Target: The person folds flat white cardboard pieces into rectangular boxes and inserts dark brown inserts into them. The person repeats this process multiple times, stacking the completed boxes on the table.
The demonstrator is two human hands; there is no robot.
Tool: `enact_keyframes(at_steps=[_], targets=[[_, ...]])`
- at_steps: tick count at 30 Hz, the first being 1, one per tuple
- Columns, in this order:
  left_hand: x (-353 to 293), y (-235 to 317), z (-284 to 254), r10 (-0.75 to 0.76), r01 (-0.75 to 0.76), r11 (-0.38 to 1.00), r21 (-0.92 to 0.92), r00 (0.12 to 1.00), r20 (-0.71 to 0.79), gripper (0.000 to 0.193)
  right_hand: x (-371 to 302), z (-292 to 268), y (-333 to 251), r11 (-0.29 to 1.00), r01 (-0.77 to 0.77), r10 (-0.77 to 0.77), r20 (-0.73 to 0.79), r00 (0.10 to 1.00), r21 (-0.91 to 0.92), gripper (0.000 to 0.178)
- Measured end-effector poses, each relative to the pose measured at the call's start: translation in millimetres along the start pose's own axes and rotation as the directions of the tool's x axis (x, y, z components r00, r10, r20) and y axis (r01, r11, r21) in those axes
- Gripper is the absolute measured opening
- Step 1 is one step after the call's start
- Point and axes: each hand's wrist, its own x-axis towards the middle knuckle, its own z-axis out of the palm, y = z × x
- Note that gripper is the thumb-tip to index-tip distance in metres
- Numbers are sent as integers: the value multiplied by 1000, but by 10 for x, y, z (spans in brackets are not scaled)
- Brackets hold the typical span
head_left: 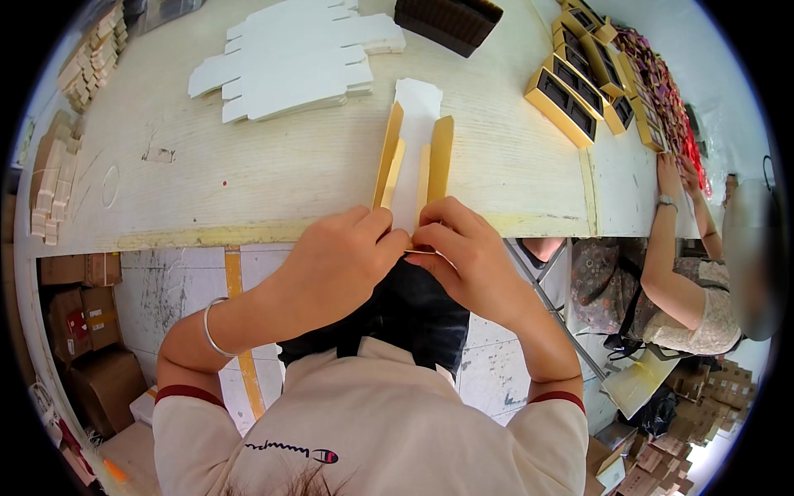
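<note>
A partly folded cardboard box, gold outside and white inside, lies at the table's near edge with its two long sides raised. My left hand closes its fingers on the near left corner of this box. At the near right corner, my right hand pinches the near end flap between thumb and fingers. Both hands meet almost at the middle, and their fingers partly hide that end. Beyond the box lies a stack of flat white box blanks.
A dark brown tray stands at the far side. Gold boxes with black inserts are grouped at the far right, beside a heap of small red-purple items. A co-worker's arm reaches onto the table there. Folded pale card pieces line the left edge.
</note>
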Motion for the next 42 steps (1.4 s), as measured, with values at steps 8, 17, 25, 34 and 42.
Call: enact_keyframes(at_steps=[8,17,25,34,42], targets=[[-24,36,33,-41,41,999,-6,998,-44,7,6,73,-101,965,13,-14,0,1000,-261,20],[64,-179,-186,68,-68,998,-11,994,80,12,18,-251,142,999,18,-14,71,997,-49,35],[261,-215,-192,114,-51,934,354,981,-160,25,114,-46,209,974,24,-40,-67,997,-224,19],[103,-389,-152,182,-179,975,-130,983,13,28,41,-377,187,995,21,-20,18,1000,-97,50],[119,-316,-206,166,-162,977,-137,986,17,28,11,-336,272,994,111,-113,138,984,21,36]])
